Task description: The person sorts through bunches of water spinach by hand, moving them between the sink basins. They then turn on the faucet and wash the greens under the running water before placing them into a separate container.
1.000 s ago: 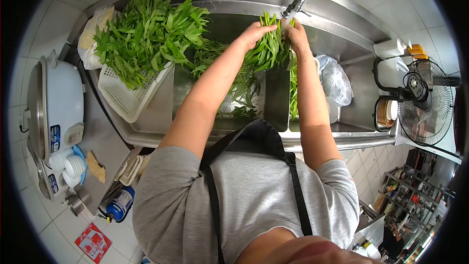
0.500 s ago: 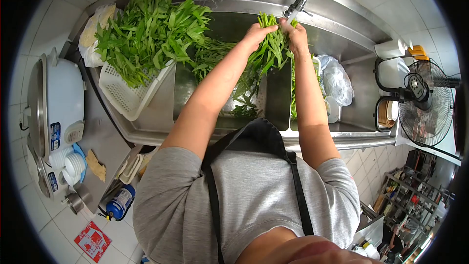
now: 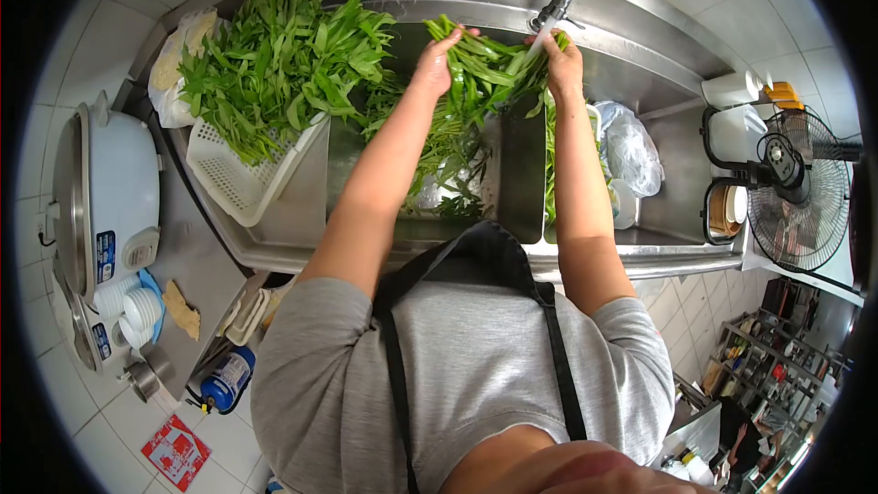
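Observation:
Water runs from the faucet over a bunch of long-leaved green vegetables, which I hold stretched between both hands above the sink basin. My left hand is closed around the stems at the bunch's left end. At the other end, beside the stream, my right hand grips the greens. More wet greens lie in the basin below, partly hidden by my left forearm. A large heap of the same leafy greens rests on a white perforated basket to the left.
Right of the basin, a second compartment holds greens and a clear plastic bag. A black fan stands at far right. On the left are a large rice cooker and stacked white bowls. Another person shows at lower right.
My left hand has moved left, away from my right hand, and the bunch now stretches sideways between them under the water. My right hand has barely shifted.

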Demonstrator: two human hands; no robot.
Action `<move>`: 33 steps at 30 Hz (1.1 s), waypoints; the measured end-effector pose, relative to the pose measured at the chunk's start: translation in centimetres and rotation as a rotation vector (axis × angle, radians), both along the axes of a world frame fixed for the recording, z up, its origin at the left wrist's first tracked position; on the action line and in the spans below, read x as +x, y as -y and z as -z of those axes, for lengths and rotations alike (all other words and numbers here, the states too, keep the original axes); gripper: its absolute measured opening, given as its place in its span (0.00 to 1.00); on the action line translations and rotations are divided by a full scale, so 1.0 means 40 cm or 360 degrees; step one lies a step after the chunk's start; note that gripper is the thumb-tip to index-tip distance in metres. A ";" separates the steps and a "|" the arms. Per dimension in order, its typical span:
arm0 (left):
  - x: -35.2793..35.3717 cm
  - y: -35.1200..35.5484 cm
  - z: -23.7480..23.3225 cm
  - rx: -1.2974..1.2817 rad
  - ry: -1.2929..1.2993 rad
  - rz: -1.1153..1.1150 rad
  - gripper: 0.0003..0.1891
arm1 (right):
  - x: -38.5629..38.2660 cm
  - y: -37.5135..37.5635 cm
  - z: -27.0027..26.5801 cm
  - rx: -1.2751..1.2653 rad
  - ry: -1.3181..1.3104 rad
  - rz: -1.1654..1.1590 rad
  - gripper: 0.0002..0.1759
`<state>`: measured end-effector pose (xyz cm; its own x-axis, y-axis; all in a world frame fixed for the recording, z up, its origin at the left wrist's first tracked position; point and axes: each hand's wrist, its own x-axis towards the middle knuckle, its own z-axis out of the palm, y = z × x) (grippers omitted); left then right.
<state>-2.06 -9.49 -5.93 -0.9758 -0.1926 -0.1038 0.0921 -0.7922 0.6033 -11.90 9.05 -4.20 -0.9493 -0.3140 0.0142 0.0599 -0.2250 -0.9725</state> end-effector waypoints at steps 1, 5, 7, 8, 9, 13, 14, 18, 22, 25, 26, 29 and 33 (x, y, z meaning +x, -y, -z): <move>0.009 0.014 0.008 0.0074 -0.0023 -0.0016 0.08 | -0.003 -0.004 0.003 -0.0050 0.0008 0.0005 0.10; 0.035 0.072 0.023 -0.0229 0.0098 -0.0072 0.07 | 0.003 -0.004 -0.022 -0.0017 -0.0068 0.0042 0.07; 0.032 0.093 0.044 -0.0536 0.0279 -0.0098 0.07 | 0.016 -0.001 -0.044 0.0227 -0.0173 -0.0084 0.07; 0.028 0.100 0.053 -0.0843 0.0452 -0.0122 0.07 | 0.023 0.003 -0.055 0.0222 -0.0177 -0.0067 0.08; 0.026 0.101 0.061 -0.0842 0.0454 -0.0126 0.07 | 0.025 0.003 -0.061 0.0222 -0.0177 -0.0072 0.08; 0.007 0.098 0.077 -0.1309 0.0480 -0.0248 0.08 | 0.020 0.023 -0.066 0.0205 -0.0182 -0.0184 0.08; -0.004 0.087 0.079 -0.1375 0.0469 -0.0214 0.08 | 0.018 0.026 -0.061 0.0156 -0.0155 -0.0078 0.10; -0.028 0.003 0.040 -0.1361 0.0319 0.0031 0.10 | -0.003 0.047 -0.017 0.0596 -0.0152 -0.0390 0.13; -0.072 -0.068 0.031 -0.1522 0.0102 0.0214 0.20 | 0.018 0.057 -0.052 0.0855 -0.0084 -0.0481 0.14; -0.085 -0.096 0.003 -0.1259 -0.0093 0.0307 0.19 | 0.008 0.030 -0.062 0.0542 0.0116 -0.0338 0.13; -0.087 -0.102 -0.011 -0.1053 -0.0031 0.0402 0.18 | 0.007 0.021 -0.064 0.0439 0.0168 -0.0251 0.12; -0.093 -0.113 -0.039 -0.0801 0.0285 0.0381 0.16 | -0.020 -0.011 -0.046 0.0282 0.0090 -0.0340 0.09; -0.119 -0.129 -0.009 -0.1073 0.0065 0.0212 0.11 | -0.003 -0.018 -0.060 0.0549 -0.0059 -0.0314 0.08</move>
